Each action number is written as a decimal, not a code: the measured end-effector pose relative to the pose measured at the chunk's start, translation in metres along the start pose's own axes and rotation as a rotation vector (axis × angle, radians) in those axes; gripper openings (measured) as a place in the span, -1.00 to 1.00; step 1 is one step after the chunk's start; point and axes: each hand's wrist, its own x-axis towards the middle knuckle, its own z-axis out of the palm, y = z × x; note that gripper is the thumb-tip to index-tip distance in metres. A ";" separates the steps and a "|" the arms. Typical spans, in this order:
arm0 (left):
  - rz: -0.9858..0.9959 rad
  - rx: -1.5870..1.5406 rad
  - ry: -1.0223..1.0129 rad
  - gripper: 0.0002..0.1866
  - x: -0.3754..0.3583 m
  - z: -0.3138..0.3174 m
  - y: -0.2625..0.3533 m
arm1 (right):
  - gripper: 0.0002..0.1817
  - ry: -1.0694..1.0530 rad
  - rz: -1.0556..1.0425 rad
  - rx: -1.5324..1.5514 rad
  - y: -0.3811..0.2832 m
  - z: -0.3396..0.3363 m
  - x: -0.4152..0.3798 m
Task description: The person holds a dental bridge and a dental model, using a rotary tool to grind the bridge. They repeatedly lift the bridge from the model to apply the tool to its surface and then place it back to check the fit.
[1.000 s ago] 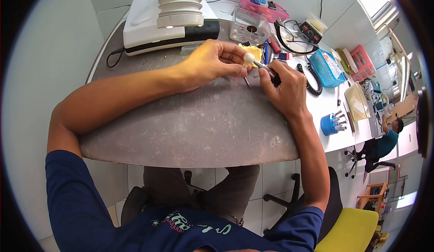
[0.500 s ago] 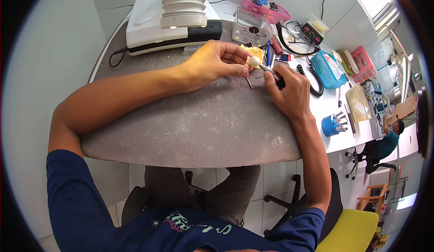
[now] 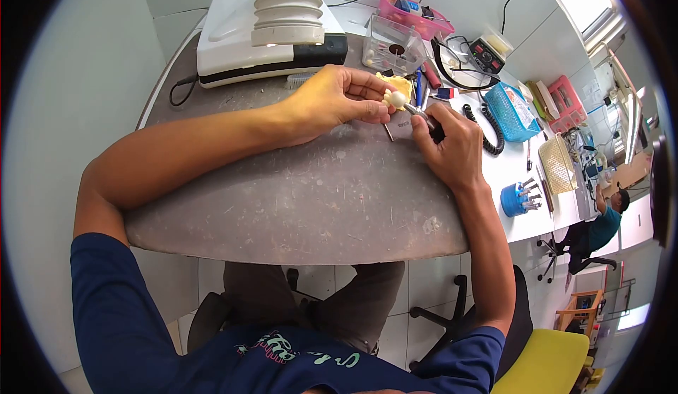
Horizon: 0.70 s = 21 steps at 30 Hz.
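Near the back of the grey worktop (image 3: 304,203), my left hand (image 3: 346,97) pinches a small cream-coloured piece (image 3: 388,98) with its thumb and fingers. My right hand (image 3: 448,139) is closed around a dark and metal handpiece (image 3: 420,115). The handpiece's tip carries a round whitish head (image 3: 397,99), which is at the cream piece; whether they touch is too small to tell. Behind the fingers lies a yellow crumpled item (image 3: 402,83). A thin metal rod (image 3: 388,132) lies on the worktop just below my left fingertips.
A white machine (image 3: 233,40) with a ribbed hose (image 3: 287,5) stands back left. Behind my hands are a clear box (image 3: 378,49) and a pink basket (image 3: 439,26). Rightward are a blue basket (image 3: 510,115), a blue bur holder (image 3: 514,200) and a seated person (image 3: 604,228) farther off.
The round head and my right hand have shifted very slightly. Both hands keep their holds, and the whole view has moved a little.
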 end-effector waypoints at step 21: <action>0.016 -0.010 -0.001 -0.59 0.002 -0.001 -0.003 | -0.68 -0.035 0.025 -0.038 -0.003 -0.002 0.000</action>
